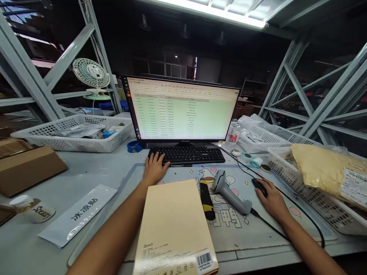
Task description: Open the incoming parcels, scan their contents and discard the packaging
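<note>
One left hand (pixel 154 170): parked on the left end of the keyboard (pixel 195 154), fingers spread and loose, not gripping anything.
One right hand (pixel 273 199): cupped over the mouse (pixel 259 186), so closed on that, over on the right part of the mat (pixel 275 231).
Keyboard: black, just below the monitor (pixel 183 112), with a pen (pixel 181 165) along the near edge.
Monitor: lit up, rows of a table showing, text too tiny to read.
Box (pixel 174 219): pale yellow, lying between the forearms, barcode at the near right corner.
Cutter (pixel 207 200): black and yellow, just right of the box, can't tell if touching.
Scanner (pixel 231 194): grey, lying on the mat between cutter and mouse, cable trailing right.
Packet (pixel 78 215): white, flat on the desk (pixel 86 166), just left of the mat.
Basket (pixel 315 196): white, far right, yellow mailer (pixel 318 166) on top.
</note>
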A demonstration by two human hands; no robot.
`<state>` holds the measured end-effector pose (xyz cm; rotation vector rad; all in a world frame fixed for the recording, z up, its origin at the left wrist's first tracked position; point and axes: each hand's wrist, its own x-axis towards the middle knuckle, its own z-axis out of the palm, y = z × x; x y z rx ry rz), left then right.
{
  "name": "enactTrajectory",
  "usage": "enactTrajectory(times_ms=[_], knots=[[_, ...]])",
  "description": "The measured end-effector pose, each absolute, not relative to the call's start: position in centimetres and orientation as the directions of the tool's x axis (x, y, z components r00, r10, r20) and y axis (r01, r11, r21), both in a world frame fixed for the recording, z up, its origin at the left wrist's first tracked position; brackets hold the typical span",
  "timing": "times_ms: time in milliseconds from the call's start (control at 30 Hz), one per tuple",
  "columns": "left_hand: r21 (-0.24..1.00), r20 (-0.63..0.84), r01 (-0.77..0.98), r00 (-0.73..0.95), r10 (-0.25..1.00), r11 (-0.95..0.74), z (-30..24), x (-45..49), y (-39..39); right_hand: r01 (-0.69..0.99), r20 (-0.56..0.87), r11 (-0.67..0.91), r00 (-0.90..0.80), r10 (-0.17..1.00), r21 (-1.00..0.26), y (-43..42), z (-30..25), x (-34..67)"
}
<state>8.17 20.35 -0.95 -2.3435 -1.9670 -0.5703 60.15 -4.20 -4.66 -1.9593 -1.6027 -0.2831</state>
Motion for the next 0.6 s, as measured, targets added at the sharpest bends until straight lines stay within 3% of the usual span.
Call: enactTrajectory(times_ms=[600], knots=[[0.204,0.300,0.957,0.138,0.944,-0.205,-0.92,8.21,20.21,0.949,0.511,-0.071,0.227,0.829,-0.307,-4.25,-4.98,60.59]])
